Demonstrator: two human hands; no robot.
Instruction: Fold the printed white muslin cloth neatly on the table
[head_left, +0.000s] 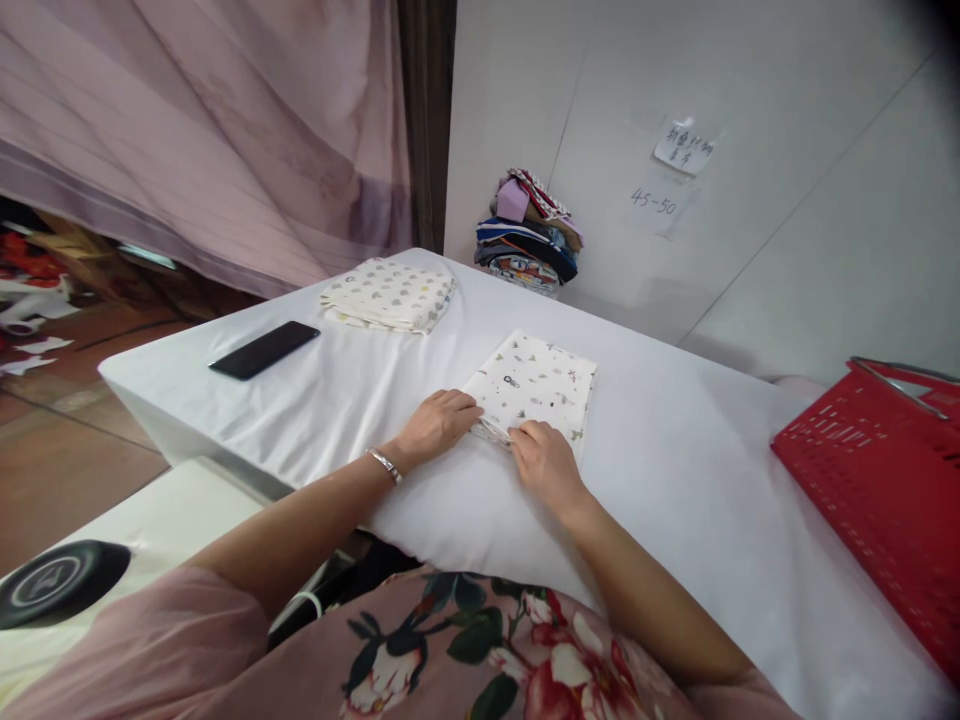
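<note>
Left hand [441,424], right hand [546,462]: gripping near edge of folded patterned cloth [538,382], flat on counter [690,480]. Black phone [265,350] well apart.

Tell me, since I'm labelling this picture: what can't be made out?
All in the head view:
Red perforated plastic basket: right end cut off by picture edge.
Upper white paper note: some characters blurred.
Folded white printed cloth: near edge partly hidden by left hand and right hand.

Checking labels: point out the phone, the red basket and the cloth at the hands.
Phone [265,350], head view: middle of its dark face.
Red basket [885,480], head view: its side wall.
Cloth [537,385], head view: its printed top.
</note>
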